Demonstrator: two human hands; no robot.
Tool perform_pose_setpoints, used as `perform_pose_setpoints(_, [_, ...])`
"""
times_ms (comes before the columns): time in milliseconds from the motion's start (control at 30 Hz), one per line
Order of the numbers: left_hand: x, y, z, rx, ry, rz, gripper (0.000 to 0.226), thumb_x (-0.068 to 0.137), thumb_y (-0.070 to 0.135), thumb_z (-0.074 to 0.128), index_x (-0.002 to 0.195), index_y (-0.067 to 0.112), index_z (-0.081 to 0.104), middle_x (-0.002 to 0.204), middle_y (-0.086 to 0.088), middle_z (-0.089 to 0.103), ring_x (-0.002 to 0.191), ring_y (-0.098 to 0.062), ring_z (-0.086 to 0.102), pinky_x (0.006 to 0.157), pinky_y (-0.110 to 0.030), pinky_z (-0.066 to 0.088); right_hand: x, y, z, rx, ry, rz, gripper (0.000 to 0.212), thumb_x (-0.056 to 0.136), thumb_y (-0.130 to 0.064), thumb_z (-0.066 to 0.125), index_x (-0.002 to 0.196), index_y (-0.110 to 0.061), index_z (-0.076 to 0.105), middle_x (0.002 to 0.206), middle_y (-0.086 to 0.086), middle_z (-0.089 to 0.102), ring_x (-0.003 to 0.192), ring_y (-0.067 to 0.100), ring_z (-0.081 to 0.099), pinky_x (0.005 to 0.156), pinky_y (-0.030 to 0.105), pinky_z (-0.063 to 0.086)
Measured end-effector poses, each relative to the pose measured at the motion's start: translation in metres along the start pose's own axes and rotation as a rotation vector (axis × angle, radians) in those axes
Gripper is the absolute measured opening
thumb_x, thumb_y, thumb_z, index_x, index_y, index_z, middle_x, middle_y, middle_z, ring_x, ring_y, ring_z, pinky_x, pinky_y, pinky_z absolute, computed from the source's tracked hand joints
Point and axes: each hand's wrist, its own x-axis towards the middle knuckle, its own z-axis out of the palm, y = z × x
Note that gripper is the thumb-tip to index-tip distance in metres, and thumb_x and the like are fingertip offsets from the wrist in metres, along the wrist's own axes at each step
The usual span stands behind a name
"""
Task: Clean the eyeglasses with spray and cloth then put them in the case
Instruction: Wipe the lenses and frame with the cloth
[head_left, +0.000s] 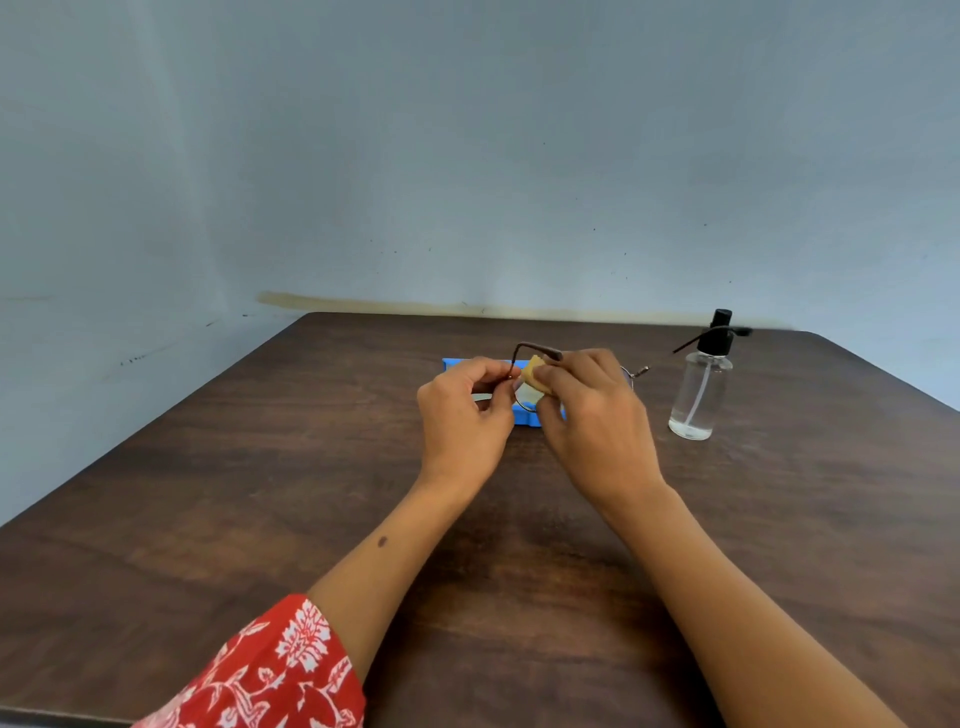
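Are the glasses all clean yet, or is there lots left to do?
Not yet. The spray bottle stands aside on the table, so spraying may be over. Now the left hand holds the glasses while the right hand rubs them with the cloth. Left: putting them in the blue case.

Both forearms reach forward; left hand (464, 410) pinched shut; right hand (592, 410) curled, fingers (550, 375) pressed together

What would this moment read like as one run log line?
phase: wiping | left hand: holds thin metal-framed eyeglasses | right hand: rubs small yellow cloth on lens | clear spray bottle: upright, right | blue case: behind hands
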Motion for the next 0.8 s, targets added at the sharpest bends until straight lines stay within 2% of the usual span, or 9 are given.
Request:
perform_pose_setpoints(100, [-0.0001, -0.0003, -0.0013, -0.002, 0.014, 0.002, 0.018, 0.08, -0.003, 0.064, 0.087, 0.01, 0.073, 0.075, 0.011, 0.066, 0.072, 0.012, 0.06, 0.065, -0.006, 0.048, -0.0007, -0.0064, -0.0017, -0.024, -0.108, -0.043, 0.026, 0.066, -0.006, 0.071, 0.091, -0.002, 0.07, 0.091, 0.006, 0.069, 0.09, 0.026, 0.059, 0.051, 0.032, 0.054])
perform_pose_setpoints(267, [0.0023, -0.0035, -0.0037, 0.006, 0.029, -0.011, 0.016, 0.079, -0.002, 0.066, 0.085, 0.01, 0.073, 0.073, 0.013, 0.064, 0.069, 0.014, 0.059, 0.065, -0.007, 0.048, -0.0012, -0.0083, -0.0022, -0.077, -0.189, -0.146, 0.024, 0.077, -0.014, 0.052, 0.088, -0.004, 0.07, 0.088, 0.005, 0.07, 0.087, 0.028, 0.061, 0.056, 0.036, 0.055])
perform_pose_setpoints(300, [0.0027, -0.0035, -0.0043, 0.011, 0.023, -0.006, 0.016, 0.079, -0.002, 0.066, 0.086, 0.011, 0.073, 0.073, 0.014, 0.063, 0.07, 0.014, 0.059, 0.065, -0.007, 0.049, -0.0002, -0.0066, -0.0025, -0.125, -0.187, -0.148, 0.024, 0.077, -0.013, 0.053, 0.09, -0.004, 0.071, 0.089, 0.005, 0.07, 0.087, 0.027, 0.062, 0.057, 0.036, 0.055])
perform_pose_setpoints(400, [0.0033, -0.0016, -0.0046, 0.024, 0.006, 0.01, 0.016, 0.08, -0.001, 0.067, 0.089, 0.012, 0.072, 0.074, 0.018, 0.061, 0.073, 0.016, 0.058, 0.066, -0.003, 0.046, 0.002, -0.0028, -0.0031, -0.267, -0.16, -0.1, 0.027, 0.067, -0.002, 0.074, 0.093, 0.001, 0.071, 0.089, 0.01, 0.07, 0.085, 0.027, 0.063, 0.064, 0.031, 0.054])
perform_pose_setpoints(433, [0.0032, -0.0009, -0.0042, 0.023, 0.005, 0.014, 0.016, 0.08, 0.0, 0.067, 0.089, 0.012, 0.072, 0.074, 0.019, 0.06, 0.074, 0.017, 0.058, 0.066, -0.002, 0.045, 0.0021, -0.0025, -0.003, -0.283, -0.147, -0.085, 0.027, 0.068, -0.002, 0.074, 0.094, 0.002, 0.071, 0.089, 0.011, 0.07, 0.086, 0.027, 0.064, 0.066, 0.031, 0.054])
perform_pose_setpoints(500, [0.0027, -0.0006, -0.0038, 0.016, 0.01, 0.013, 0.017, 0.08, -0.001, 0.066, 0.089, 0.012, 0.072, 0.073, 0.022, 0.059, 0.073, 0.016, 0.058, 0.066, -0.003, 0.046, 0.0008, -0.0056, -0.003, -0.253, -0.132, -0.086, 0.023, 0.076, -0.007, 0.058, 0.094, 0.001, 0.071, 0.089, 0.01, 0.07, 0.086, 0.027, 0.063, 0.069, 0.031, 0.052])
perform_pose_setpoints(567, [0.003, -0.0021, -0.0042, 0.011, 0.017, 0.004, 0.017, 0.08, -0.002, 0.066, 0.088, 0.011, 0.073, 0.073, 0.021, 0.06, 0.073, 0.015, 0.058, 0.066, -0.006, 0.048, -0.0004, -0.0102, -0.0031, -0.15, -0.155, -0.101, 0.032, 0.077, -0.014, 0.045, 0.091, -0.002, 0.072, 0.088, 0.007, 0.07, 0.086, 0.027, 0.062, 0.07, 0.031, 0.052])
perform_pose_setpoints(667, [0.0035, -0.0035, -0.0041, 0.024, 0.009, -0.002, 0.015, 0.08, -0.001, 0.066, 0.088, 0.01, 0.073, 0.074, 0.015, 0.062, 0.072, 0.017, 0.058, 0.066, -0.006, 0.048, -0.0017, -0.0109, -0.0024, -0.111, -0.182, -0.114, 0.032, 0.077, -0.015, 0.043, 0.087, -0.003, 0.071, 0.085, 0.007, 0.07, 0.084, 0.027, 0.061, 0.067, 0.033, 0.054])
perform_pose_setpoints(800, [0.003, -0.0027, -0.0006, -0.004, 0.014, 0.005, 0.014, 0.079, 0.0, 0.068, 0.087, 0.01, 0.073, 0.076, 0.014, 0.064, 0.074, 0.014, 0.06, 0.063, -0.013, 0.052, -0.0001, -0.0026, -0.0002, -0.246, -0.155, 0.011, 0.036, 0.081, -0.013, 0.04, 0.096, 0.0, 0.07, 0.092, 0.01, 0.069, 0.094, 0.024, 0.051, 0.071, 0.032, 0.054])
